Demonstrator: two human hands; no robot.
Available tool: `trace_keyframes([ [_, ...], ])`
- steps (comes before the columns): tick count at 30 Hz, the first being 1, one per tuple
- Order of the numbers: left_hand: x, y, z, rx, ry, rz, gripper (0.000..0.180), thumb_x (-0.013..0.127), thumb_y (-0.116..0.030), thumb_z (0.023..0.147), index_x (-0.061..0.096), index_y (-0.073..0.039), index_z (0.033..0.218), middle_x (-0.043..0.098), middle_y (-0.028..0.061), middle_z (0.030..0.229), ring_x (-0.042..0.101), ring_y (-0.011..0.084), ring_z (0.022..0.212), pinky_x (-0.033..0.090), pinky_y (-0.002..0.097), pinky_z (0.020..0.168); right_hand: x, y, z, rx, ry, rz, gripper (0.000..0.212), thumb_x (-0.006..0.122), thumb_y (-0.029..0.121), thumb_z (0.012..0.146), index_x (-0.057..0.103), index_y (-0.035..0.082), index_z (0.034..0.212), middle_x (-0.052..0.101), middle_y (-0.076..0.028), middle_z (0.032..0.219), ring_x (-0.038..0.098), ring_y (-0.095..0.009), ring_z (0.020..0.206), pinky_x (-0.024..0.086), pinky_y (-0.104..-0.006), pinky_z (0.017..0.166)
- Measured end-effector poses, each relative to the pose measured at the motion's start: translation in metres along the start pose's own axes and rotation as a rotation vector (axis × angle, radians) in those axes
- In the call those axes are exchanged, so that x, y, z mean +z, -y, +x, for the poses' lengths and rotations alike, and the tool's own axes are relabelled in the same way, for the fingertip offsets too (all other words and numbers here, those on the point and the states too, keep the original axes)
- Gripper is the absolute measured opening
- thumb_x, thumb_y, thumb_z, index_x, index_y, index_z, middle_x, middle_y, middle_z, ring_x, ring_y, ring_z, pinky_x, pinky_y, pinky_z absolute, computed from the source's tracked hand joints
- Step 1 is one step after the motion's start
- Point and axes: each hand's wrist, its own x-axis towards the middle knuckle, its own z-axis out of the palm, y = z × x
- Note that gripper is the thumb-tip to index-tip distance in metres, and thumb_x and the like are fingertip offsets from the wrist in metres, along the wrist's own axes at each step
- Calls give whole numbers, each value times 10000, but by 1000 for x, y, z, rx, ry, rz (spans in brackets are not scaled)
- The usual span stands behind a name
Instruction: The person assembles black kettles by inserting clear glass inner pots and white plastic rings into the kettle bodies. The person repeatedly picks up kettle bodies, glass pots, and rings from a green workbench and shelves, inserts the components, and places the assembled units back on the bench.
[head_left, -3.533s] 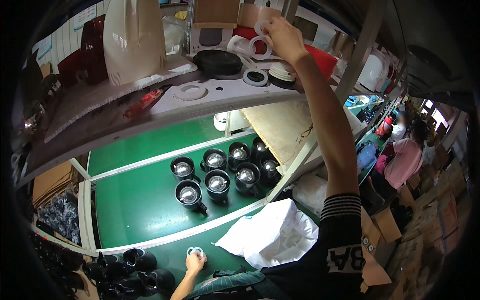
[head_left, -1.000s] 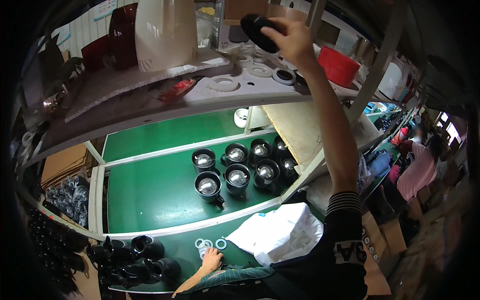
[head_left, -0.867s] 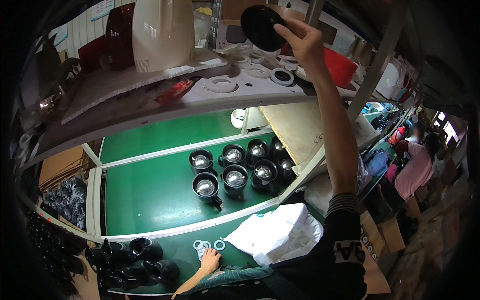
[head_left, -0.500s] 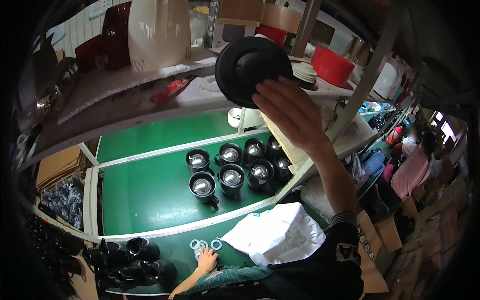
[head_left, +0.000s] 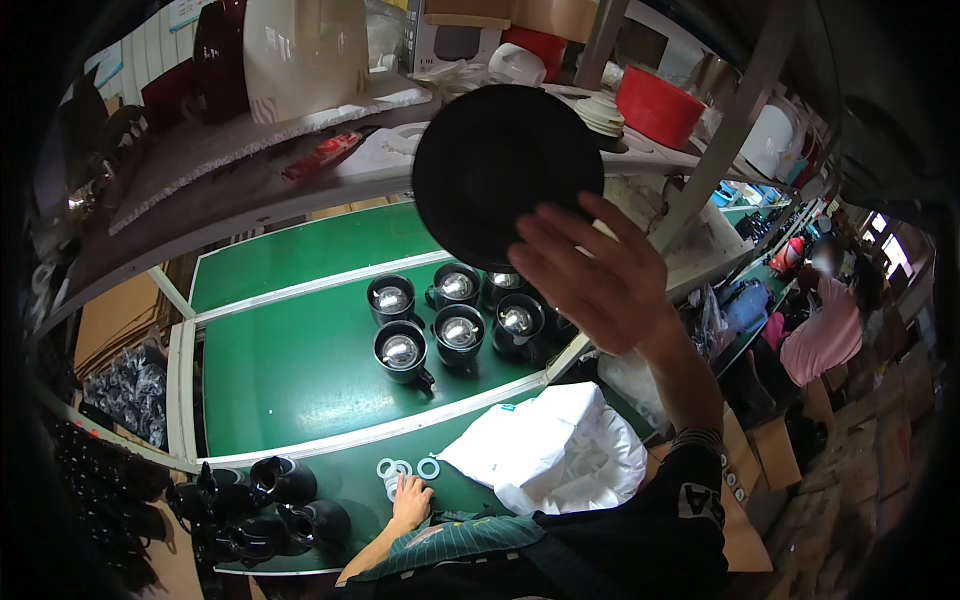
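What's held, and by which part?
The right hand holds the black disc by its lower right edge; the left hand is at pale rings, grip unclear.

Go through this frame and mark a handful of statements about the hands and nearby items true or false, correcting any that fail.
1. The right hand holds a round black disc. True.
2. The left hand is raised above the shelf. False: the left hand is low, at the pale rings on the near green worktop.
3. Several upright black handled jugs have silvery domes inside. True.
4. The red cylindrical part stands among the jugs. False: the red cylindrical part is up on the shelf.
5. The white bag lies to the right of the pale rings. True.
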Motion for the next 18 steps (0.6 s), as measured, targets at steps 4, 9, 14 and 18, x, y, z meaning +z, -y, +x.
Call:
trace_keyframes([
  [4,-54,-29,18,-104,-212,-226,547,849,-272,780,640,-99,1255,607,119,1250,521,350,1262,290,606,1191,-38,14,0,510,-28,575,474,822,153,840,691,58,1285,693,-112,1285,696,-284,1133,582,-407,963],
  [9,-195,-89,74,-80,-345,-1492,999,890,-333,804,319,-45,1571,442,155,1550,392,289,1470,309,463,1226,-29,66,-22,723,431,1390,481,838,165,868,681,89,1317,732,-122,1172,728,-234,1036,576,-375,919],
  [14,-251,-95,93,38,-308,-1177,661,877,-7,750,618,-13,1358,704,132,1255,671,225,1161,533,377,1023,1,102,-30,739,683,1643,368,762,250,954,701,46,1254,734,-124,1161,728,-228,1029,579,-383,915],
  [18,-250,-121,79,-214,-363,-1515,402,848,-42,829,719,-3,1207,766,90,1124,710,177,1021,566,342,936,28,66,-28,737,512,1435,308,742,262,966,715,48,1186,747,-107,1134,727,-207,1026,571,-355,928],
])
